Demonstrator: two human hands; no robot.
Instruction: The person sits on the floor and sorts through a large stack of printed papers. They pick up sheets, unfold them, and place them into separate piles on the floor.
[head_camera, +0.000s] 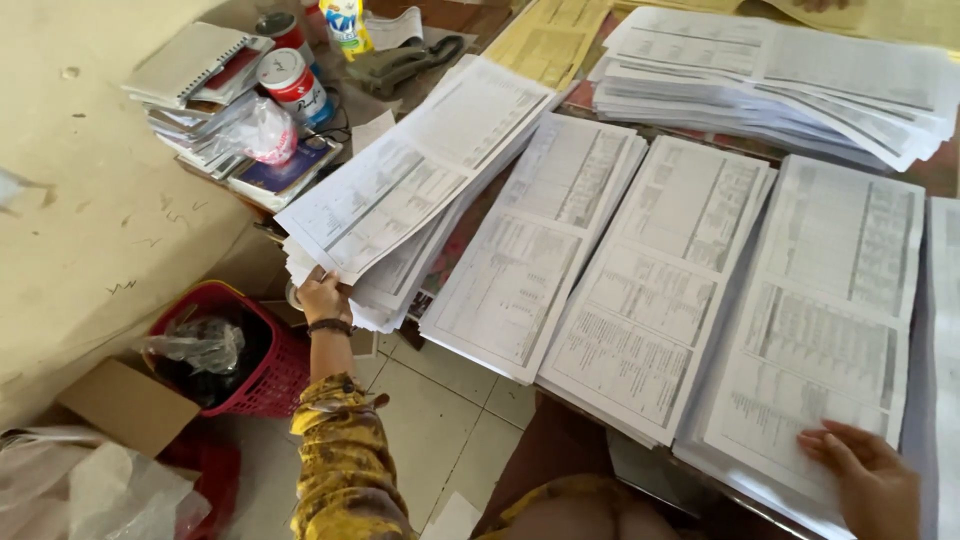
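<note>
Across the bench (945, 175), six stacks of printed sheets in all: one broad fanned stack at the far edge (780, 85), one cut off by the right frame edge (945, 330), and four long stacks side by side in front, each covered in dense tables. Rightmost of the four (830, 320), with the right hand (868, 478) resting flat on its near corner, fingers spread over the top sheet. Next to it, two untouched stacks (650, 290) (535, 245), edges just touching. Leftmost, a slewed stack (410, 190) overhanging the bench edge, its near corner pinched by the left hand (323, 296), fingers curled under the bottom sheets and thumb on top; one dark bracelet at that wrist, a yellow patterned sleeve (345, 460) below. At the far left of the bench, one pile of notebooks and booklets (200, 85), the top one spiral-bound. Beside it, one crumpled clear plastic bag (262, 130), two red-and-white tins (292, 82) (280, 28), and one yellow-and-blue bottle (345, 22). On the tiled floor (440, 410), one red plastic basket (255, 355) holding dark bagged things, and one brown cardboard box flap (125, 405) just beside it.
</note>
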